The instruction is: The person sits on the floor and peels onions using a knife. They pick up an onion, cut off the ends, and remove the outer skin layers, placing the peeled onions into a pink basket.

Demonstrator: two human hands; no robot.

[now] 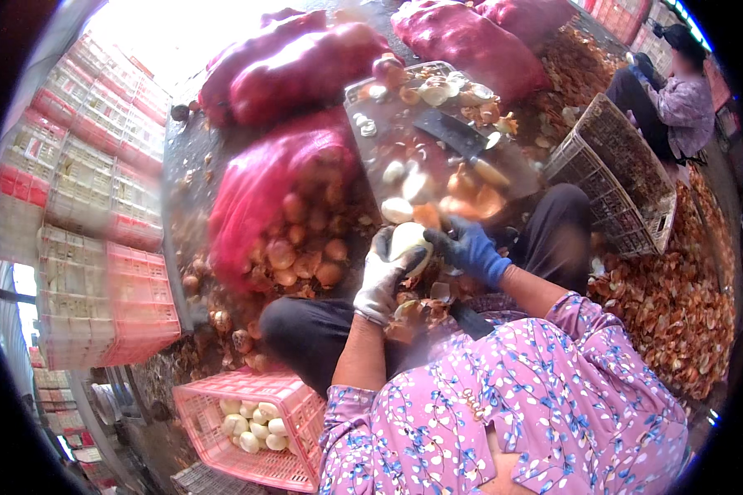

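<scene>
A peeled white onion sits in my left hand, which wears a white glove with dark fingers. From the other side, my right hand in a blue and dark glove has its fingers against the onion. Just beyond them is a cutting board. On it lie a cleaver with a wooden handle, a peeled onion, onion skins and cut onion ends. More loose skins rest in my lap below the hands.
An open red mesh sack spills unpeeled onions at left; full sacks lie behind. A pink crate holds peeled onions. Right are a tilted crate, heaped skins and a seated person. Stacked crates line the left.
</scene>
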